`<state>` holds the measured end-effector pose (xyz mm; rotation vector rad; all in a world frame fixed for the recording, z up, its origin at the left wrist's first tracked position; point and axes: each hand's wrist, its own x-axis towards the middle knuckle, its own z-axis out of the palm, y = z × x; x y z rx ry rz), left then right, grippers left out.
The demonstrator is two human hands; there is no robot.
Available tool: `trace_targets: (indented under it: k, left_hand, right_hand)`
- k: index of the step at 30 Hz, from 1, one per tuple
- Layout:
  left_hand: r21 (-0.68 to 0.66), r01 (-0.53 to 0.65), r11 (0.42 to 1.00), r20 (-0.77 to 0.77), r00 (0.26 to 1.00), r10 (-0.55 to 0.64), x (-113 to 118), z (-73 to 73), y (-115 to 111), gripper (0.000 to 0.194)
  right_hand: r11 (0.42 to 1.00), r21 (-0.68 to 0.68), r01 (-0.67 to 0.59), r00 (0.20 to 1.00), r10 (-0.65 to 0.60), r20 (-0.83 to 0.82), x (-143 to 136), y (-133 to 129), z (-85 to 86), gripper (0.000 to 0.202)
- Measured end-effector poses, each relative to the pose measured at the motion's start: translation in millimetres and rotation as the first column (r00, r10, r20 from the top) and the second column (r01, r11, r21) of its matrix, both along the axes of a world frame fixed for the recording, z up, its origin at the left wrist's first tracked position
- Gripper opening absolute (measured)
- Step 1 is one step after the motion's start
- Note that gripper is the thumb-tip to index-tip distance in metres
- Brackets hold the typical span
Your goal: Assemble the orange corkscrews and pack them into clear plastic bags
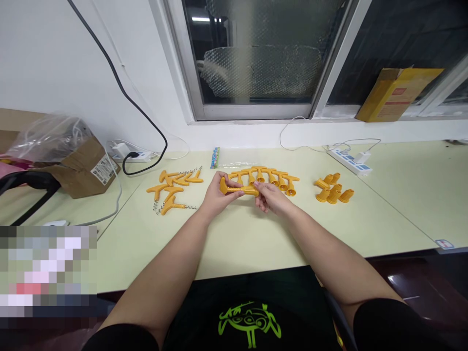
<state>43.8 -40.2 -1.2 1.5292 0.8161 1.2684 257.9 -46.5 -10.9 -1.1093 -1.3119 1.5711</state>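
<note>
At far left, a brown cardboard box sits on the pale table, its white label printed too small to read, with clear plastic bunched over its top. A pixelated patch hides the corner below. A black cable drops along the wall to a white power strip beside the box.

Next, yellow T-handles with metal spirals lie in a loose cluster. Beyond them, a clear bag shows a blue-green header strip, its wording illegible.

At center, a person's left forearm angles inward and up from the lower left, the left hand closed around the T-shaped end of a yellow corkscrew piece, held level above the table. The right hand, its forearm slanting in from the lower right, pinches the other end between thumb and fingers, the remaining fingers curled below. Behind the hands, which partly block the view, runs a curved row of yellow pieces with handles and cones. A green cartoon print marks the dark shirt.

To the right, loose yellow cones stand and lie grouped before a second power strip with a white plug. Farther right, a yellow carton with unreadable red print leans against the window; a small sticker marks the table's near edge.
</note>
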Motion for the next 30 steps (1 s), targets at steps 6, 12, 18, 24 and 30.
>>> trace_targets:
  k: [6,12,18,24,30]
  left_hand:
    - [-0.116,0.004,0.993,0.023,1.000,-0.001,-2,0.2,7,0.060]
    - [0.000,0.000,1.000,-0.048,0.999,0.000,-3,-1.4,0,0.053]
    - [0.053,0.025,0.998,-0.090,0.996,-0.020,-3,-3.0,1,0.054]
    - [-0.125,-0.010,0.992,-0.066,0.998,0.002,-3,0.3,4,0.057]
    - [-0.062,0.076,0.995,-0.045,0.996,-0.078,-5,-0.6,5,0.057]
  right_hand:
    - [0.901,0.430,0.065,0.985,-0.128,0.119,1,-5,1.3,0.046]
    - [0.994,0.106,0.022,0.999,-0.025,0.022,-3,-2,0.0,0.048]
    - [0.996,-0.081,-0.026,0.999,0.029,0.028,0,-1,-0.4,0.046]
    - [0.916,0.399,-0.036,0.979,-0.048,0.199,1,-5,0.5,0.035]
    - [0.982,-0.162,-0.095,0.992,0.080,-0.100,-9,-4,0.6,0.026]
